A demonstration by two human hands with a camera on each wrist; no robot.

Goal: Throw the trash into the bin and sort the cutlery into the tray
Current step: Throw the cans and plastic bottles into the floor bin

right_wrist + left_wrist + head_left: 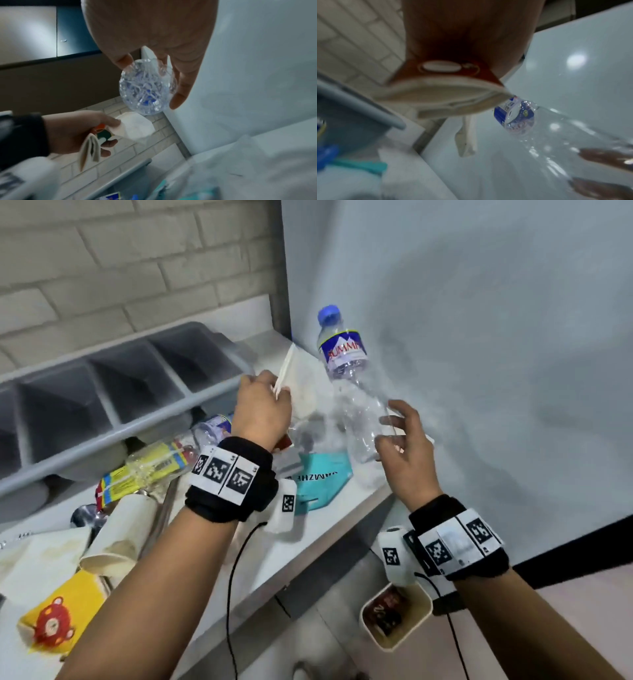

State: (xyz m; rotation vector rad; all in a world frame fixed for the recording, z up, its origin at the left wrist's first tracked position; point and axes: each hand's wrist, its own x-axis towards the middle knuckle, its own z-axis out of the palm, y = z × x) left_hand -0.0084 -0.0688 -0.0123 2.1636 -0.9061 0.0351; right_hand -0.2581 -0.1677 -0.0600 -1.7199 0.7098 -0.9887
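My right hand [390, 426] grips the lower end of a clear plastic water bottle [342, 354] with a blue cap, tilted up over the counter's right end. The right wrist view shows thumb and fingers on either side of the bottle's base [147, 88]. To the bottle's left, my left hand [270, 392] pinches white paper trash [301, 378]. In the left wrist view this is a flattened paper cup [447, 97] with a napkin [465, 138] hanging below. The grey cutlery tray [113, 432] stands at the back left. A cream bin [423, 616] sits on the floor under my right wrist.
The white counter [267, 559] holds a crushed bottle with a yellow label [150, 470], a paper cup [116, 532], a yellow box [58, 614], a teal packet [322, 481] and a metal spoon [84, 515]. A pale wall rises on the right.
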